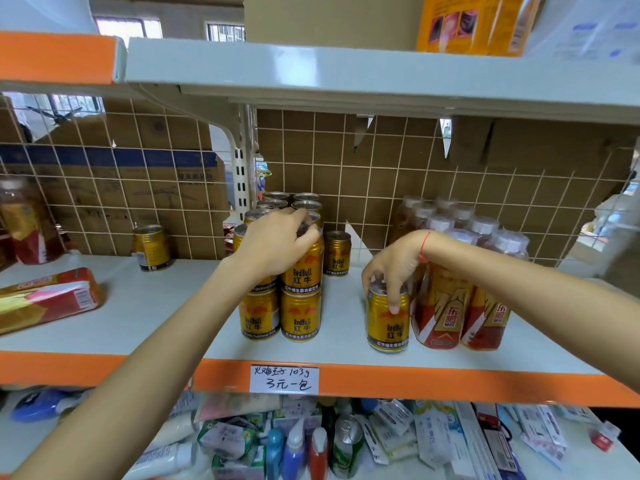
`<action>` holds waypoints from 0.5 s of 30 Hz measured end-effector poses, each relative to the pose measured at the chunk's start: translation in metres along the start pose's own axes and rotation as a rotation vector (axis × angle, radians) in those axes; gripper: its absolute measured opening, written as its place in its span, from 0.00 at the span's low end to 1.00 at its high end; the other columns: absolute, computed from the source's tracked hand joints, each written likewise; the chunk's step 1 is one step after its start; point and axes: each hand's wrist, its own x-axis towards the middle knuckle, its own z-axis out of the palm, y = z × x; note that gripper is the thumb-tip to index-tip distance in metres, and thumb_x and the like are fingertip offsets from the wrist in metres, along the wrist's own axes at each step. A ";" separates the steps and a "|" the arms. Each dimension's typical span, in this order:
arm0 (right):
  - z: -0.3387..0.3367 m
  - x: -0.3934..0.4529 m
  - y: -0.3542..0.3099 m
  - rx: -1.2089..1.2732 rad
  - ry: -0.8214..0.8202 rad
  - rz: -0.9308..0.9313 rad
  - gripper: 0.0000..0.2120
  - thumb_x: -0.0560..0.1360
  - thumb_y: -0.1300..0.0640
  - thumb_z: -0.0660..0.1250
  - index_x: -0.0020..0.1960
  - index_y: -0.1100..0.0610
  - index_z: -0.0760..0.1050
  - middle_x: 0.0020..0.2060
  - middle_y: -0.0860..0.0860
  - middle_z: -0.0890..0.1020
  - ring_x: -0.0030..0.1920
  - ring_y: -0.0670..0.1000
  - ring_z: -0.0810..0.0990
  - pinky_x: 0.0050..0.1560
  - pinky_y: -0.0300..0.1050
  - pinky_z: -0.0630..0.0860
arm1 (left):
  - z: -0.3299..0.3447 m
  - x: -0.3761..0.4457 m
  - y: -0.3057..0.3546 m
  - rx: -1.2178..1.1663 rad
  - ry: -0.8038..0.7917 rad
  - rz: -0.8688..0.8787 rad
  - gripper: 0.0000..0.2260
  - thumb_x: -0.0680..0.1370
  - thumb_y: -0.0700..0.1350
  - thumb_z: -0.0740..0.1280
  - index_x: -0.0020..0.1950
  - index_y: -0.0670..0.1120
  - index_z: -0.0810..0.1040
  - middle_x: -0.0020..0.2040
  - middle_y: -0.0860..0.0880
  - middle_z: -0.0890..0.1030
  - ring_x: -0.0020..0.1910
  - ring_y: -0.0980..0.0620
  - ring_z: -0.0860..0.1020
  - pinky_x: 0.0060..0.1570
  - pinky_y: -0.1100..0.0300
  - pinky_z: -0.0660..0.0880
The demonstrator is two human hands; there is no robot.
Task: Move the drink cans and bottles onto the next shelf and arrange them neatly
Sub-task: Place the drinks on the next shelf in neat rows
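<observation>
- Gold cans marked "RedBull" with Chinese characters stand in a two-high stack [280, 299] on the white shelf [166, 306] I am looking down on; further cans run in rows behind it toward the wire grid backing [381, 161].
- My left hand [277, 242] sits on top of the upper front can [302, 263], fingers curled over its lid and gripping it.
- My right hand [389, 271] grips a single can [388, 320] from above, fingers curled down its side; this one stands on the shelf, just beside the bottles.
- The bottles [460, 285], white-capped with red-and-gold labels bearing Chinese characters, are grouped at the right, touching one another.
- One small can [336, 253] stands alone between the stack and the bottles.
- A lone can [152, 247] stands on the neighbouring shelf section at left, near a flat red-and-yellow packet [48, 299].
- A handwritten price tag [284, 379] on the orange shelf edge [450, 382] reads "103g" and "3元一包".
- Below, tubes and boxes [311, 441] lie in a heap.
</observation>
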 end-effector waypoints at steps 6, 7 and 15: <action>-0.011 0.026 0.007 0.125 0.210 0.037 0.36 0.67 0.52 0.76 0.71 0.57 0.66 0.66 0.51 0.71 0.60 0.58 0.77 0.57 0.54 0.78 | 0.001 0.000 -0.001 -0.010 -0.007 -0.010 0.15 0.81 0.53 0.55 0.59 0.47 0.74 0.51 0.47 0.79 0.46 0.50 0.75 0.39 0.58 0.69; -0.012 0.029 0.009 0.162 0.237 0.047 0.35 0.68 0.53 0.75 0.71 0.58 0.66 0.67 0.53 0.71 0.60 0.58 0.76 0.56 0.55 0.78 | 0.001 -0.001 -0.001 -0.006 -0.008 -0.011 0.15 0.81 0.53 0.55 0.60 0.47 0.74 0.51 0.47 0.79 0.46 0.50 0.75 0.40 0.58 0.68; -0.020 0.039 0.014 0.275 0.202 0.107 0.39 0.69 0.58 0.74 0.75 0.55 0.59 0.73 0.54 0.61 0.67 0.60 0.71 0.61 0.55 0.75 | 0.000 -0.001 -0.001 -0.001 -0.007 -0.009 0.16 0.81 0.54 0.55 0.61 0.47 0.74 0.53 0.47 0.78 0.51 0.49 0.75 0.43 0.57 0.72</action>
